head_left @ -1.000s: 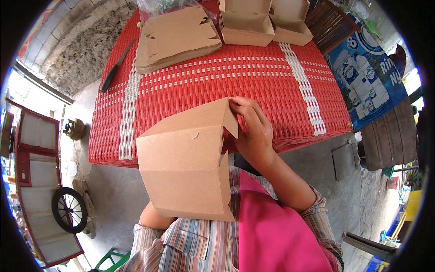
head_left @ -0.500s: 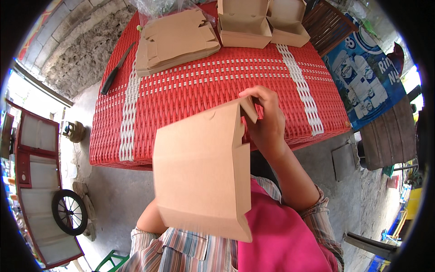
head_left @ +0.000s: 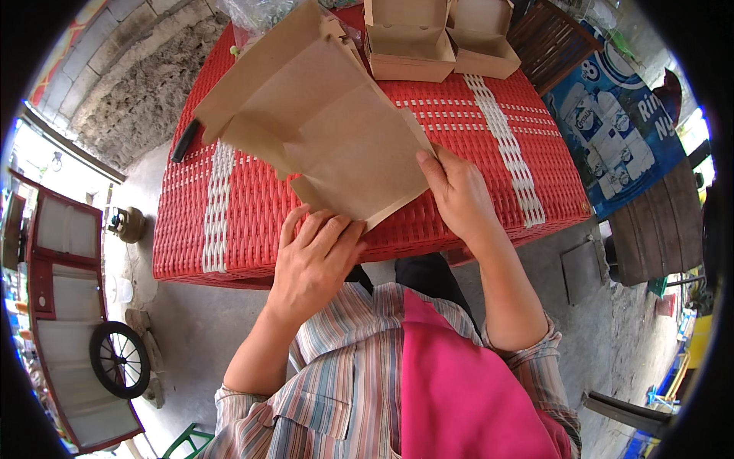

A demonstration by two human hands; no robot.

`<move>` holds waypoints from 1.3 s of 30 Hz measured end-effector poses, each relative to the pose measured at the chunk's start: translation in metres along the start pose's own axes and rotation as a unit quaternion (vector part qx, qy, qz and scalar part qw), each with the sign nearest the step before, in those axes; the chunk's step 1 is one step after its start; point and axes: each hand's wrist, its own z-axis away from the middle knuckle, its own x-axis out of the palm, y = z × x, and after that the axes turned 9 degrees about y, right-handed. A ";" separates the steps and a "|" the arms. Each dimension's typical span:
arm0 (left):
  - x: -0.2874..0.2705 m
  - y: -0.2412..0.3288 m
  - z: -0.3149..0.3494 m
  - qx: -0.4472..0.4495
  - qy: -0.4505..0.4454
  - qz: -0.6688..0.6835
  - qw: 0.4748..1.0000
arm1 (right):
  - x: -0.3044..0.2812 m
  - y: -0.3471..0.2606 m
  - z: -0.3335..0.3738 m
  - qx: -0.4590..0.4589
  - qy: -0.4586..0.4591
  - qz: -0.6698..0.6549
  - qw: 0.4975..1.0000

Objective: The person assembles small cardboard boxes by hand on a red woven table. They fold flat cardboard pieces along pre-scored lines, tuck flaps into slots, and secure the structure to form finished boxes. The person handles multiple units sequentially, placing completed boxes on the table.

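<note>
An unfolded brown cardboard box (head_left: 329,126) slants over the red woven table, its creased inner side up and its flaps loose. My right hand (head_left: 461,193) grips its right edge, thumb on top and the other fingers underneath. At the near edge my left hand (head_left: 315,258) has its fingers bent over the cardboard. The box covers most of a stack of flat box blanks lying behind it. Black and partly covered, a knife's handle (head_left: 185,141) shows by the box's left corner.
Two stacks of opened brown boxes, one left (head_left: 410,50) and one right (head_left: 485,50), stand at the table's far side. Clear plastic (head_left: 256,17) lies at the far left. A wooden slatted chair (head_left: 552,42) and a blue printed banner (head_left: 615,122) are beyond the right edge.
The box blank has swung from upright before my chest to a slant over the table, inner side now showing. My left hand has come out from behind it; my right hand grips its right edge.
</note>
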 end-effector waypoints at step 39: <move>-0.075 0.055 -0.065 -0.392 0.242 0.620 0.635 | -0.019 -0.074 0.042 -0.363 0.156 -0.061 0.917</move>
